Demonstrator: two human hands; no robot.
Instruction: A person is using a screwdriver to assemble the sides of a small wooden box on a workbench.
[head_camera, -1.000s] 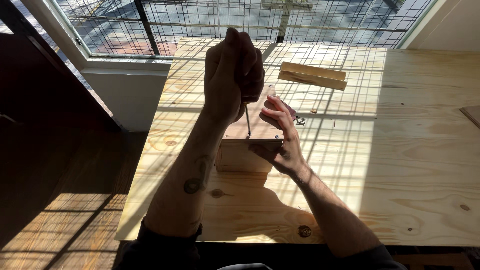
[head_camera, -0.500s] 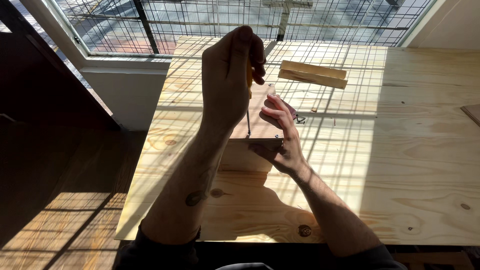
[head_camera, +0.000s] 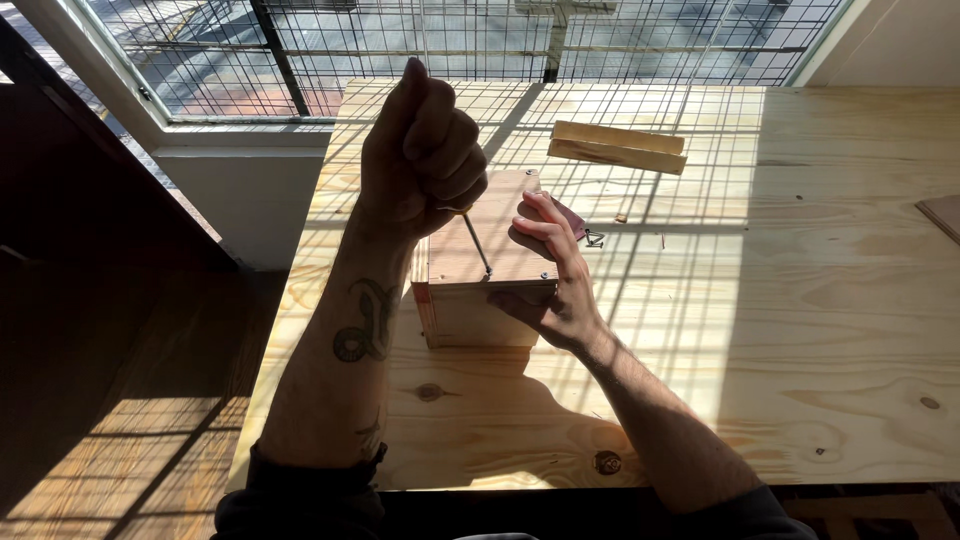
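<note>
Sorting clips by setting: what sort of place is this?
Probably a home or hobby woodworking spot: a pine worktable by a wire-grilled window, with a small wooden box and loose wood strips.

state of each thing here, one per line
left hand: fisted around the screwdriver handle
screwdriver: shaft tilted, tip down on the box top
wooden box: upright on the table, lid on
right hand: gripping the box's right side
wood strips: lying flat, apart from the box
</note>
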